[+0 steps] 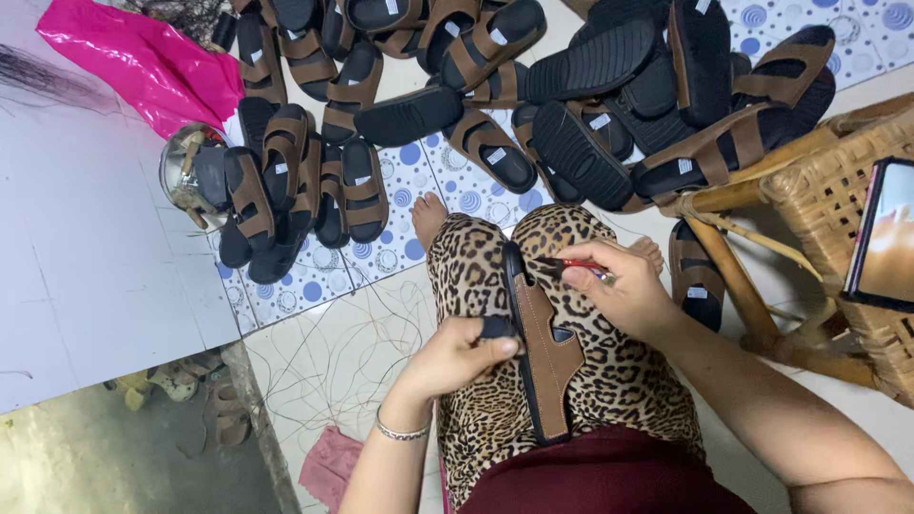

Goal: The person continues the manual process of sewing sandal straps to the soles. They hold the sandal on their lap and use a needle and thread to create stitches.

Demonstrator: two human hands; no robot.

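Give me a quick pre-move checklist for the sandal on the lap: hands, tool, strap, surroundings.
1. Left hand grips the sandal at its black sole edge: ok.
2. Sandal rests along the thigh on the leopard-print fabric, held on its side: ok.
3. Right hand holds a small red-handled tool at the sandal's upper end: ok.
4. Tool tip touching the sole or the brown strap: cannot tell, too small.
5. Loose threads on the floor lie apart from the hands: ok.
6. Pile of sandals beyond the knees is apart from the working area: ok.
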